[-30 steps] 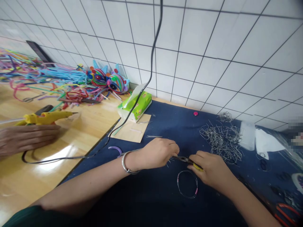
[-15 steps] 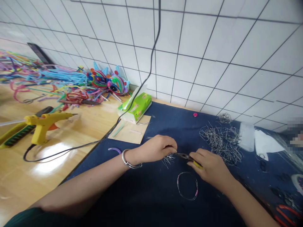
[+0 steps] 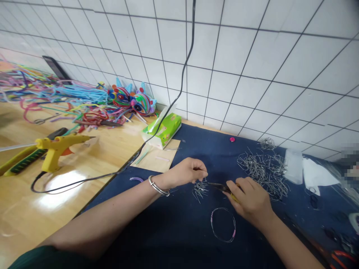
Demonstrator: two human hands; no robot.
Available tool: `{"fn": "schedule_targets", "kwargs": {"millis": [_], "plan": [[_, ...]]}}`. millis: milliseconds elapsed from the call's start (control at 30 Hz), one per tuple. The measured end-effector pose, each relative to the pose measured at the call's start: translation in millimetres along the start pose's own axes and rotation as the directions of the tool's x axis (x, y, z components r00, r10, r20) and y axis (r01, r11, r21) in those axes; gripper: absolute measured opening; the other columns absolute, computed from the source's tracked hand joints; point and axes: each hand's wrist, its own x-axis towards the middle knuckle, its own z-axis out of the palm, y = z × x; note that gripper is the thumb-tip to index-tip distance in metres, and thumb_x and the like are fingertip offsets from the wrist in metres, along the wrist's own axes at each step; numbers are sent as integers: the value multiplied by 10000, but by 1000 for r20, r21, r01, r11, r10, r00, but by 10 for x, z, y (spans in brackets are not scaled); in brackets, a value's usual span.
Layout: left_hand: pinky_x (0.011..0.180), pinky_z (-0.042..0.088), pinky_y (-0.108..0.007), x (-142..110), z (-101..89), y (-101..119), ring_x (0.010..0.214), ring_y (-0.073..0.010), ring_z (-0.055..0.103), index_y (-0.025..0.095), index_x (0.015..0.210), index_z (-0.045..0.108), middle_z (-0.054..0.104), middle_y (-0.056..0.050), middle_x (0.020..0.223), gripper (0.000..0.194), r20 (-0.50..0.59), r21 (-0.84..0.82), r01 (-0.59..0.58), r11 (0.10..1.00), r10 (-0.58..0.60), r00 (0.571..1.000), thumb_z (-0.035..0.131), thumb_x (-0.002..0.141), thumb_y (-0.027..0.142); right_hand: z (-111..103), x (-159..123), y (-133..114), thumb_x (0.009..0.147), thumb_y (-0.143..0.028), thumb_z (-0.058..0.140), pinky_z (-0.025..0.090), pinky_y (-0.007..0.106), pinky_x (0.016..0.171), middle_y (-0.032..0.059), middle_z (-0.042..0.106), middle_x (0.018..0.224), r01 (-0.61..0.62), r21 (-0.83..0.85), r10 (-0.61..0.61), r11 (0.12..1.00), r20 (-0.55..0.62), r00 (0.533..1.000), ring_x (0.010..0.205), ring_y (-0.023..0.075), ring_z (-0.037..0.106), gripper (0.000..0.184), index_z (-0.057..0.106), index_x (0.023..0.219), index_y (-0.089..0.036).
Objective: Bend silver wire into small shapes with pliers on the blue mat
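Observation:
My left hand (image 3: 187, 173) is closed in a pinch on a small bundle of thin silver wire pieces (image 3: 199, 189) that fans out below its fingers. My right hand (image 3: 250, 199) is wrapped round yellow-handled pliers (image 3: 221, 187), whose dark jaws point left at the bundle. Both hands hover over a dark blue cloth (image 3: 179, 231). A wire ring with pink wraps (image 3: 223, 225) lies on the cloth just below my right hand. A silver bangle (image 3: 157, 186) sits on my left wrist.
A heap of loose silver wire (image 3: 262, 168) lies to the right. A green tissue pack (image 3: 163, 129) and a cardboard piece (image 3: 156, 158) sit at the cloth's edge. A yellow glue gun (image 3: 57, 145), its black cable (image 3: 179, 82) and colourful pipe cleaners (image 3: 70, 101) cover the wooden table.
Another person's hand at the left by the glue gun has gone from view. My left hand lifted slightly, and the wire bundle now shows spread below its fingers.

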Motion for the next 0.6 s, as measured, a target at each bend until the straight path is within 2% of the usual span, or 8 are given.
{"fn": "schedule_targets", "kwargs": {"millis": [267, 600], "plan": [[429, 276, -180, -16, 84, -9, 423, -30, 372, 117, 726, 566, 517, 23, 593, 197, 131, -317, 98, 943, -58, 990, 589, 733, 312, 2, -38, -27, 762, -297, 597, 379, 299, 691, 56, 556, 807, 64, -98, -75, 993, -116, 990, 767, 170, 479, 251, 588, 994, -201], [409, 242, -189, -39, 112, -3, 399, -24, 366, 113, 721, 563, 519, 26, 591, 182, 213, -423, 155, 893, -68, 975, 602, 731, 290, -8, -31, -49, 728, -267, 638, 384, 299, 666, 48, 571, 795, 93, -124, -111, 988, -148, 983, 732, 162, 476, 270, 594, 987, -205]]}}
